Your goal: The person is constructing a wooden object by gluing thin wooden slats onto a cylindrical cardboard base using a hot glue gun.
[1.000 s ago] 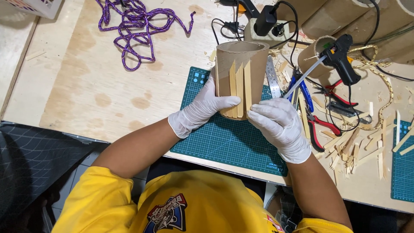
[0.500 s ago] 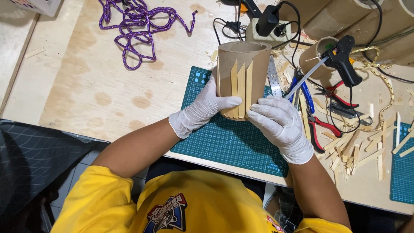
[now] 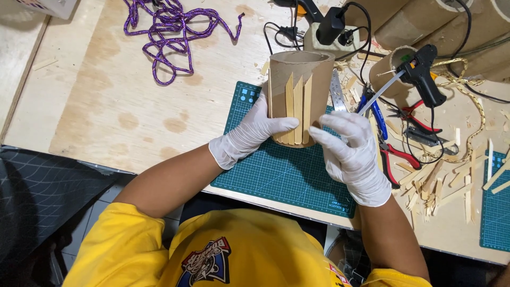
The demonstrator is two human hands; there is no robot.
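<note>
A brown cardboard tube [image 3: 300, 72] stands over the green cutting mat [image 3: 281, 170], with three pale wooden sticks [image 3: 298, 109] stuck upright on its side. My left hand [image 3: 249, 133], in a white glove, grips the tube's lower left side. My right hand [image 3: 353, 154], also gloved, touches the tube's lower right edge with its fingertips, fingers apart. A black glue gun [image 3: 422, 74] rests to the right, its nozzle by a second tube [image 3: 390, 64].
Purple rope [image 3: 170, 29] lies at the back left. A power strip [image 3: 329, 37] with plugs sits behind the tube. Blue and red pliers [image 3: 388, 138], a metal ruler [image 3: 337, 90], loose wooden sticks [image 3: 441, 186] and another mat [image 3: 496, 212] crowd the right side.
My right hand has loosened from the tube, its fingers spreading and only the tips still touching. The left hand and tube stay put.
</note>
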